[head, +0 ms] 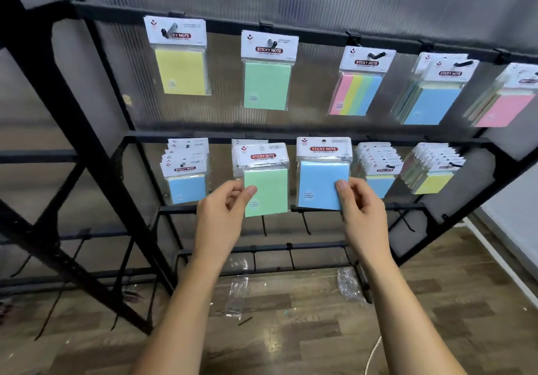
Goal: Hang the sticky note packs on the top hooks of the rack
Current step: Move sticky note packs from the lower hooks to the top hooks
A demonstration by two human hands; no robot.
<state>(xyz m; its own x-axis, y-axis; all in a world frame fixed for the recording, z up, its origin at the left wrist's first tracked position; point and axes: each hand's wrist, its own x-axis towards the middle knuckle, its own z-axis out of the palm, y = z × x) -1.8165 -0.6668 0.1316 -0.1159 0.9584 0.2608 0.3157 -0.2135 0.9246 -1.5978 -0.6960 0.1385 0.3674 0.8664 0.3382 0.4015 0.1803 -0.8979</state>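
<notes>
Hands (224,208) (359,206) pinch green pack (266,191), blue pack (320,184), seemingly unhooked

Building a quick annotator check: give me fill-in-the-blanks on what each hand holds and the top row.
1. The left hand pinches a ____ sticky note pack.
2. The right hand holds a ____ pack.
3. The leftmost top-row pack is ____.
4. The striped multicolour pack hangs on the ____ row.

Missing words: green; blue; yellow; top
</notes>
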